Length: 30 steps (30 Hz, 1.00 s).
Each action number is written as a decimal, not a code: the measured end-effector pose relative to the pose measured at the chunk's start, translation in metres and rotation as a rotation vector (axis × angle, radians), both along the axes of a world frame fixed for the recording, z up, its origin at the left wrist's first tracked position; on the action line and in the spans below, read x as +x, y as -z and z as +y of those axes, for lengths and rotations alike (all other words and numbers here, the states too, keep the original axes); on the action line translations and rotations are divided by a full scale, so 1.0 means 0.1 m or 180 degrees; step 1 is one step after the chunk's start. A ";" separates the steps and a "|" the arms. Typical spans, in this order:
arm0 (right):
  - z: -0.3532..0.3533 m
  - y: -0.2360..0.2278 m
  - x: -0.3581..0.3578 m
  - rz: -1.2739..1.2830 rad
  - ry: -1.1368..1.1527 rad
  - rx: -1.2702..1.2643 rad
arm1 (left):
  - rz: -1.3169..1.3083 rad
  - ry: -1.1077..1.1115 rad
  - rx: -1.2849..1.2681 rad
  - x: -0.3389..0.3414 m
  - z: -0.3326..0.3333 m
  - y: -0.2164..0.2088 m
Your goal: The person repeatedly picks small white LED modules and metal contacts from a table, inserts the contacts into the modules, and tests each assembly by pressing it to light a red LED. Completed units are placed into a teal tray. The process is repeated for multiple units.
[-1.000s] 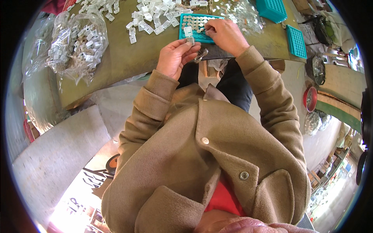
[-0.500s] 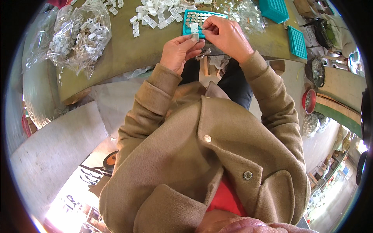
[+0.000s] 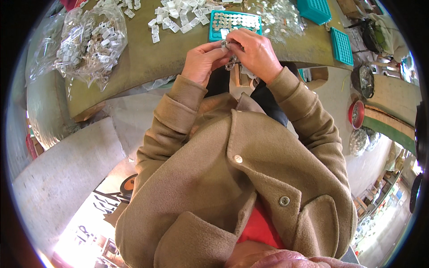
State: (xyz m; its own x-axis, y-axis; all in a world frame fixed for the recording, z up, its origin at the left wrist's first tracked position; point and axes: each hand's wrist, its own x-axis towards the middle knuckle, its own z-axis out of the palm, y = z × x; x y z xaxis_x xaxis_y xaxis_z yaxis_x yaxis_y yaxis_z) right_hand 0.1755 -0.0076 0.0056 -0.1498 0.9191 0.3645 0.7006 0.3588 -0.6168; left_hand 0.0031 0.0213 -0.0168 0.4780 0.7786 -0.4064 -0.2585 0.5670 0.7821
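Observation:
Held just over the table's near edge is a small white plastic case (image 3: 224,33), pinched between the thumb and fingers of my left hand (image 3: 203,61). My right hand (image 3: 255,50) meets it from the other side, its thumb and fingers closed together at the case. Whatever they pinch is too small and too covered to make out. Right behind my hands lies a teal tray (image 3: 216,36) with rows of round silver discs (image 3: 234,20). A small shiny piece (image 3: 230,66) shows just below my fingertips; its kind is unclear.
White plastic cases (image 3: 178,15) lie heaped left of the tray. Further left sits a clear bag (image 3: 96,44) of similar cases. Clear thin pieces (image 3: 281,20) are scattered to the right, near teal stacked trays (image 3: 315,11) and another teal tray (image 3: 342,47). A red bowl (image 3: 356,115) stands beyond the table.
My right hand has drawn back from the tray toward me and now closes in on the case in my left hand. The left hand has barely moved.

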 end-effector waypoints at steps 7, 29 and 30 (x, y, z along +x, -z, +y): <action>0.04 0.03 -0.04 -0.0175 0.0291 0.0141 | -0.0078 -0.0074 -0.0193 0.00 0.04 0.03; 0.31 0.28 0.14 -0.0430 0.0802 0.0203 | -0.0051 -0.0235 -0.0321 -0.06 0.13 0.01; 0.32 0.30 0.14 -0.0506 0.0732 0.0186 | -0.0032 -0.0237 -0.0337 -0.07 0.12 0.01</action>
